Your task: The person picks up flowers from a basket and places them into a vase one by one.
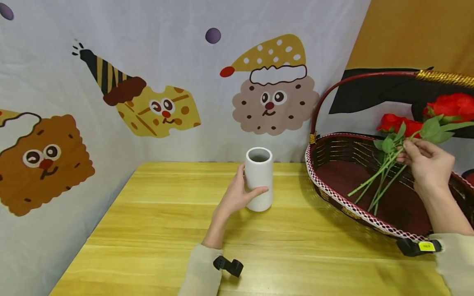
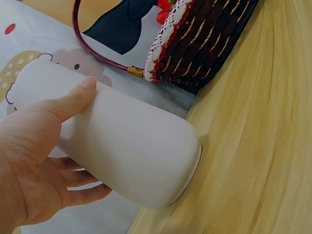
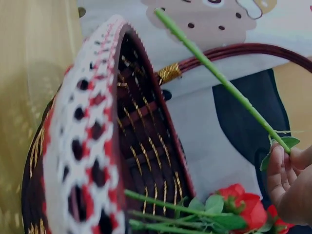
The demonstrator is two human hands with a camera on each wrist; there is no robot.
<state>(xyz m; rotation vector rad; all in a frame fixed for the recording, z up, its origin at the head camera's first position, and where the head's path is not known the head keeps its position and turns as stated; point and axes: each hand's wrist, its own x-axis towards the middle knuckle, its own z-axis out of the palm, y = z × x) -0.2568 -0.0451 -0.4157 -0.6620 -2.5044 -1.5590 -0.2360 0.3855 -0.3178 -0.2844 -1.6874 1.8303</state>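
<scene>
A plain white cylindrical vase (image 1: 260, 181) stands upright on the wooden table. My left hand (image 1: 237, 193) holds it from the left side, with the thumb across its front and the other fingers round behind. Over the dark woven basket (image 1: 370, 223), my right hand (image 1: 433, 164) pinches the green stem (image 3: 219, 78) of a red rose (image 1: 453, 107) between thumb and fingertips. Other red roses (image 3: 243, 207) lie in the basket below that hand, their stems resting toward its near rim.
Rising from the basket is a tall handle (image 1: 355, 77) with gold wrapping. White lace trims its rim. A pale cloth (image 1: 177, 53) printed with cartoon biscuits hangs behind the table (image 1: 166, 230). The basket takes up the table's right side.
</scene>
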